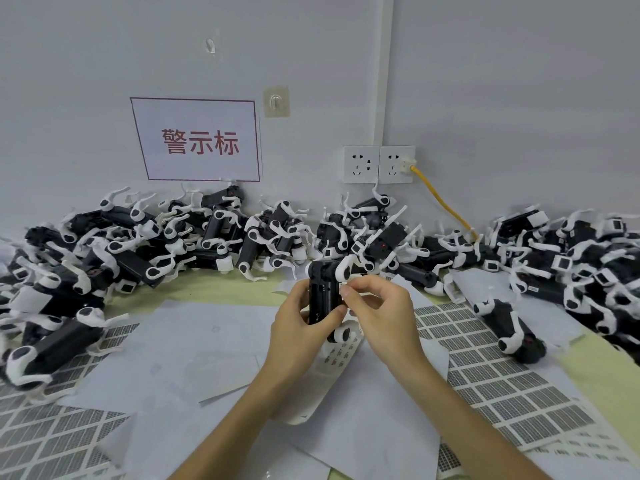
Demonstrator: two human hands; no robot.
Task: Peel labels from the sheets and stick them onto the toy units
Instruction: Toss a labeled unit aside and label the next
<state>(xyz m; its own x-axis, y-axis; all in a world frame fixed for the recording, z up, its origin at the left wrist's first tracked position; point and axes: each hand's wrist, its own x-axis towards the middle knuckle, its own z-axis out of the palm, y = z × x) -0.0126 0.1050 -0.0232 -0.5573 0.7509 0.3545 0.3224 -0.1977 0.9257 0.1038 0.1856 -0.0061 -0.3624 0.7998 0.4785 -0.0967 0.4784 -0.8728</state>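
The head camera looks down at a desk [214, 289] by a grey wall. The left hand [298, 327] holds a black and white toy [323, 292] upright, above the middle of the desk, with thumb and fingers curled round its black body. The right hand [377, 313] pinches the right edge of the same toy with its thumb and first finger. It is too small to tell if a label is under those fingertips.

Under the hands lies a narrow label strip [337, 355]. A big label sheet [502, 386] with rows of grey labels lies to the right, and another label sheet [41, 441] lies at the bottom left. White paper sheets [194, 344] lie between them.

A long toy pile [207, 237] runs along the wall from left to right. One loose toy [509, 323] lies on the right.

On the wall are a sign [197, 140] with red writing, a small hook [276, 101] and two sockets [379, 164]. A yellow cable [443, 199] is plugged into the right one.
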